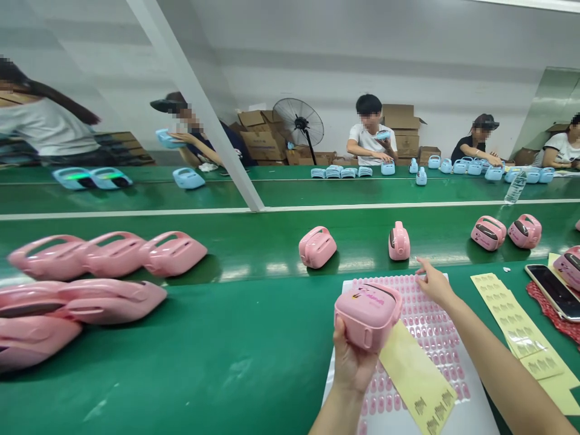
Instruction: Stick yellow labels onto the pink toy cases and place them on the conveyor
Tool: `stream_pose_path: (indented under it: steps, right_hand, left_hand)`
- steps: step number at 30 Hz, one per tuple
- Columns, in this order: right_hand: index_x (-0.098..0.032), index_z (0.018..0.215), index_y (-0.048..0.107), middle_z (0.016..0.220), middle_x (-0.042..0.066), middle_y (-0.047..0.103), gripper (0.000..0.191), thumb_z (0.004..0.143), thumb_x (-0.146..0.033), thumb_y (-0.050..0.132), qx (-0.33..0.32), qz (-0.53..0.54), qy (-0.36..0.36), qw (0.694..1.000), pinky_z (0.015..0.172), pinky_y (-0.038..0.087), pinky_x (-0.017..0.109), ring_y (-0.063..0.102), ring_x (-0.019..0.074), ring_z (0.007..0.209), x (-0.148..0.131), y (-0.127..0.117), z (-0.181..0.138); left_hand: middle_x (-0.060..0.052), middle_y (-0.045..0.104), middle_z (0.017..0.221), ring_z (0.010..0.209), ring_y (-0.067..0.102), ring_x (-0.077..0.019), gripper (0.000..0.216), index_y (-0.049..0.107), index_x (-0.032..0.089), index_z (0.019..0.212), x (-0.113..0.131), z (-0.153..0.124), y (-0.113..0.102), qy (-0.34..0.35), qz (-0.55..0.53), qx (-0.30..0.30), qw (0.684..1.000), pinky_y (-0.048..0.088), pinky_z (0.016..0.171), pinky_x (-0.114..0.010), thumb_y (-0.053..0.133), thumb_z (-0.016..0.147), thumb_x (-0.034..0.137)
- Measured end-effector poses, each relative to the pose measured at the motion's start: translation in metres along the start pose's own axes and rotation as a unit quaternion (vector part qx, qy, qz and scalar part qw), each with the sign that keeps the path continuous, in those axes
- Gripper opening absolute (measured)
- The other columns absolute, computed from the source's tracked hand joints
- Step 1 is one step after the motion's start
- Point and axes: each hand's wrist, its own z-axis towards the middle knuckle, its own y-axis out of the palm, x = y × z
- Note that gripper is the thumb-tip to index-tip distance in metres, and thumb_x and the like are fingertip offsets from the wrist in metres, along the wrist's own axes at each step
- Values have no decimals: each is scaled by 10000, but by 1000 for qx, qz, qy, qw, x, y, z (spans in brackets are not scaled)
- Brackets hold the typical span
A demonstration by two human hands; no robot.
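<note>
My left hand [352, 362] is closed around a pink plastic case [368, 313] and holds it up over a white sheet [471, 399] covered with several small pink stickers. A yellow backing strip [414, 377] lies across that sheet just under the case. My right hand [434, 283] reaches to the far edge of the sticker sheet, its fingertips pinched together on the sheet's top row; what they hold is too small to name.
More pink cases stand on the green belt: two ahead [317, 246] [399, 241], a pair at right [488, 232], several at left [109, 254]. Yellow sticker strips [512, 314] and a phone [553, 291] lie at right. Other people handle blue cases [466, 166] across the line.
</note>
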Motion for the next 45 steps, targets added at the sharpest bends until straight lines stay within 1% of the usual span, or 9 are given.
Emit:
stream_pose_path:
  steps: [5, 9, 12, 20, 28, 33, 36, 42, 45]
  right_hand:
    - [-183, 991, 519, 607, -37, 554, 310, 686, -229, 540, -9, 83, -3, 997, 613, 426, 288, 541, 139, 594, -12, 1, -5]
    - [-197, 970, 533, 606, -39, 576, 348, 656, -312, 627, -115, 220, -30, 968, 655, 435, 297, 594, 149, 641, -45, -6, -32]
    - [-200, 934, 556, 611, -37, 595, 317, 640, -260, 658, -178, 239, -38, 954, 638, 433, 285, 604, 142, 628, -67, -5, -57]
    - [-197, 931, 528, 578, -59, 580, 275, 667, -128, 562, -191, 186, -39, 963, 590, 429, 261, 599, 124, 580, -71, -1, -73]
    - [-204, 979, 491, 614, -43, 587, 283, 715, -104, 508, -175, 96, -105, 974, 595, 411, 261, 581, 131, 624, -69, -2, -76]
    - [-235, 1032, 537, 777, 34, 631, 253, 801, -167, 461, -60, -55, -285, 955, 657, 448, 337, 540, 180, 725, -55, 5, -88]
    - [-253, 1150, 501, 842, 49, 649, 316, 845, -206, 435, -1, -111, -347, 931, 691, 461, 366, 519, 197, 742, -48, 8, -93]
    - [-240, 1269, 352, 1143, 92, 550, 525, 789, -334, 543, 20, -92, -297, 950, 781, 459, 392, 521, 195, 807, -46, 4, -80]
    - [-188, 1204, 401, 1085, 112, 522, 479, 770, -332, 543, 67, -82, -217, 970, 742, 464, 377, 506, 179, 758, -43, -4, -77]
  left_hand:
    - [-68, 564, 1183, 1049, 532, -297, 884, 438, 278, 1226, -4, -2, 11, 57, 286, 9, 956, 482, 782, -323, 818, 428, 294]
    - [-88, 470, 1265, 1083, 495, -320, 875, 427, 273, 1214, -12, -6, 9, 92, 462, -40, 881, 456, 837, -390, 797, 421, 258]
    - [-85, 412, 1308, 1139, 445, -325, 819, 410, 287, 1219, -16, -7, 3, 106, 521, -92, 842, 418, 885, -425, 751, 477, 236]
    - [-77, 377, 1326, 1200, 375, -318, 814, 355, 311, 1250, -15, 1, -7, 173, 579, -183, 776, 358, 953, -443, 719, 527, 219]
    - [-73, 403, 1320, 1196, 379, -333, 808, 417, 311, 1227, -13, -2, -2, 158, 563, -166, 794, 340, 963, -456, 738, 498, 178]
    - [-84, 428, 1294, 1171, 410, -345, 806, 463, 305, 1201, -12, -3, -1, 138, 531, -145, 824, 349, 953, -459, 766, 466, 167]
    - [-88, 430, 1285, 1162, 420, -339, 816, 446, 300, 1211, -12, -2, -2, 144, 537, -156, 816, 352, 951, -454, 765, 472, 167]
    - [-84, 410, 1302, 1179, 400, -339, 798, 443, 299, 1212, -8, -2, 1, 126, 544, -167, 813, 346, 955, -451, 747, 488, 161]
    - [-81, 421, 1293, 1180, 396, -331, 781, 463, 291, 1184, -7, -2, 5, 119, 553, -158, 809, 345, 953, -436, 760, 472, 170]
